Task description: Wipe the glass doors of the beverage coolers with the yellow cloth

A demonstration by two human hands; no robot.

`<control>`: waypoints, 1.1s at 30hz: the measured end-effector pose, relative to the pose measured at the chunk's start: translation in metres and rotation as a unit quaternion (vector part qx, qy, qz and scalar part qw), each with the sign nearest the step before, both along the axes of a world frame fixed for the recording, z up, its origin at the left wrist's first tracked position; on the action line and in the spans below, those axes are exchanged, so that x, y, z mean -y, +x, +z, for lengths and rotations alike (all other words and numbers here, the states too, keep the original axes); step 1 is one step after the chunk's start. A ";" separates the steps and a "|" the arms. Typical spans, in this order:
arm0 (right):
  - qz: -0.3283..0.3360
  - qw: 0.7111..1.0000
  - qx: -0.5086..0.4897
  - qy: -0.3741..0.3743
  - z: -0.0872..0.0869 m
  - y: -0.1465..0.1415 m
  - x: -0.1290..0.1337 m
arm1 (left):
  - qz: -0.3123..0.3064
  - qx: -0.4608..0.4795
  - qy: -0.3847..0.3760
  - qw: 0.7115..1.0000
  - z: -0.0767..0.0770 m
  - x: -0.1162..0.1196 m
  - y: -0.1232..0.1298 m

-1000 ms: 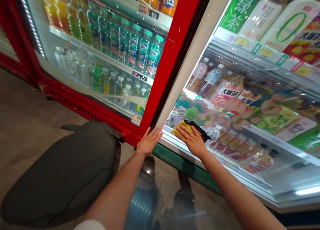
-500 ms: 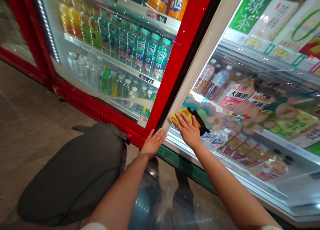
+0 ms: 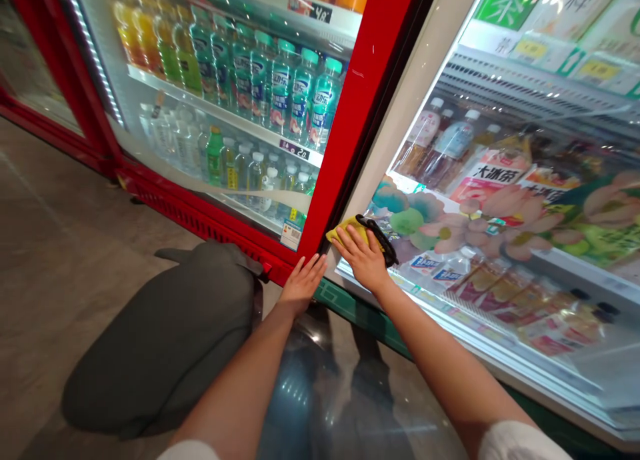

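My right hand [image 3: 363, 257] is spread flat on a yellow cloth [image 3: 332, 235] with a dark edge, pressing it to the lower left corner of the right cooler's door. Part of the cloth lies on the pale door frame [image 3: 390, 130], part on the glass. Just left of it, my left hand [image 3: 300, 287] holds nothing. Its fingers are stretched out, their tips at the gap between the red cooler frame [image 3: 345, 120] and the pale one. Whether those fingertips touch a surface, I cannot tell.
Bottled drinks [image 3: 280, 87] stand behind the red cooler's glass. More bottles [image 3: 450, 140] and a flower decal [image 3: 445, 233] show at the right cooler. A dark grey rounded object [image 3: 170, 340] sits on the floor [image 3: 45, 273] at left. Below runs a green base strip [image 3: 350, 310].
My right hand has slid a little left with the cloth, from the glass toward the pale frame. My left hand has shifted slightly left and down. The view has tilted a little.
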State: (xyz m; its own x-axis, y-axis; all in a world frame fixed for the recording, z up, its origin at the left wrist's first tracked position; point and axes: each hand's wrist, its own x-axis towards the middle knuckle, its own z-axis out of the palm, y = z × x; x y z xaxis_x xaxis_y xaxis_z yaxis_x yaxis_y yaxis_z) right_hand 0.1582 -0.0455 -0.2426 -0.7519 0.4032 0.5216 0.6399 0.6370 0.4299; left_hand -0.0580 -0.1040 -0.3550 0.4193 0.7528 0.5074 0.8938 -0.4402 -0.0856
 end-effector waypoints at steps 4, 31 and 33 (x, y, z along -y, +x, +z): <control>0.020 1.000 0.012 0.003 -0.021 0.001 0.003 | 0.011 -0.013 -0.003 1.000 -0.007 0.002 -0.005; 0.059 0.996 0.035 -0.057 -0.116 0.005 0.014 | -0.006 -0.097 -0.083 0.992 -0.030 0.022 -0.011; 0.064 0.994 0.055 -0.062 -0.116 0.016 0.016 | -0.018 -0.102 -0.078 0.992 -0.029 0.023 -0.008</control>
State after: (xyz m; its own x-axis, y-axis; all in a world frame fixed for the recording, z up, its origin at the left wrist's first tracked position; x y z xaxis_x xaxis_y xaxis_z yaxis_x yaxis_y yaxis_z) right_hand 0.1740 -0.0611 -0.3591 -0.8516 0.3560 0.3847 0.5025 0.7634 0.4059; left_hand -0.0659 -0.1265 -0.3843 0.5287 0.7986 0.2876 0.8487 -0.4932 -0.1908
